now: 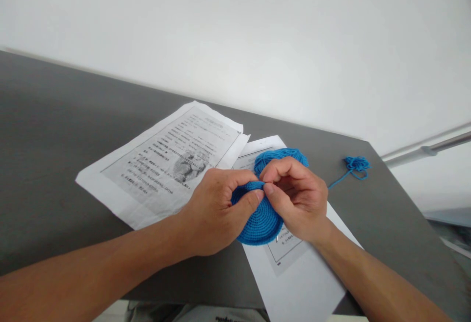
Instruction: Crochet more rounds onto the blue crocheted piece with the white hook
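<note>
In the head view, a round, shallow, bright-blue crocheted piece with a raised rim is held up above the bench, in front of a blue yarn ball. The left hand has its grip clamped on the rim, thumb inside; the right hand pinches the rim's edge between thumb and forefinger, right beside the left fingertips. A loose blue yarn tangle lies farther right, its strand passing behind the right hand. A white printed sheet is beneath the piece; white printed pages with a picture lie left.
</note>
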A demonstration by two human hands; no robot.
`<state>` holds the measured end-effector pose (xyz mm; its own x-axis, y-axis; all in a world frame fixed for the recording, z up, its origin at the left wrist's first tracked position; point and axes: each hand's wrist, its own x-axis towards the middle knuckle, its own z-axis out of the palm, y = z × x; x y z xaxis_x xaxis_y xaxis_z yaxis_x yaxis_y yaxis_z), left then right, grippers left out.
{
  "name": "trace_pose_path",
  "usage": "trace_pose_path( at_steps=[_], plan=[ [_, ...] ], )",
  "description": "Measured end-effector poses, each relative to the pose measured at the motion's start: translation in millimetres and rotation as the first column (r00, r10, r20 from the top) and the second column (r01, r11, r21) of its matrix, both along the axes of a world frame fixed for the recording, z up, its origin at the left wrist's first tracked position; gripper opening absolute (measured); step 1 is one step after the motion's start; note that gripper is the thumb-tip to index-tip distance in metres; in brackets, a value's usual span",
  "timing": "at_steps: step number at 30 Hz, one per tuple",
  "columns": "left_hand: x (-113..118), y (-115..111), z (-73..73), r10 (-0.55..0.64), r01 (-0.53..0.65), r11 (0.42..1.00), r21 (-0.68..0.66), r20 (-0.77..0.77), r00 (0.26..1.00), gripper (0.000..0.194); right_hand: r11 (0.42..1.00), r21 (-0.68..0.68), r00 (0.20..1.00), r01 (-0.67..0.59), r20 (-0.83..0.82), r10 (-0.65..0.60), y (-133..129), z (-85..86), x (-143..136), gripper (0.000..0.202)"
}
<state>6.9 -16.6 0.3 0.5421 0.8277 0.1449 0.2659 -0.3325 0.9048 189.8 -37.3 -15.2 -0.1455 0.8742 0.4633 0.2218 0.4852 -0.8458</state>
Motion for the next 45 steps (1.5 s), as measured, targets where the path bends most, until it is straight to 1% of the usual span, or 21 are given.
trace_pose_path(
  at_steps=[20, 29, 35, 40, 45],
  plan=[
    [-0.7, 0.7, -1.3, -0.007, 0.007, 1.000, -0.002, -0.006, 1.000, 0.029, 1.000, 0.002, 0.998, 0.015, 0.062, -0.015, 1.2, 4.0, -1.3, 0.016],
    [-0.1, -0.1, -0.5, 0.003, -0.003, 1.000, 0.009, -0.019, 1.000, 0.028, 1.000, -0.006, 1.000, 0.004, 0.019, -0.004, 1.2, 1.2, -2.1, 0.014],
    [-0.6, -0.8, 1.3, 0.009, -0.009, 1.000, -0.001, -0.030, 1.000, 0.028, 1.000, 0.001, 1.000, 0.018, 0.022, -0.018, 1.2, 3.8, -3.7, 0.014],
    [-0.3, -0.5, 2.7, 0.007, -0.008, 1.000, -0.019, -0.044, 0.999, 0.029, 1.000, -0.007, 0.999, 0.007, 0.036, -0.007, 2.3, 5.9, -3.3, 0.016],
    [-0.4, -1.9, 2.9, 0.034, -0.034, 0.999, -0.030, -0.015, 0.999, 0.025, 0.999, -0.024, 0.999, 0.042, 0.021, -0.041, 0.2, 3.9, -2.0, 0.013]
  ],
)
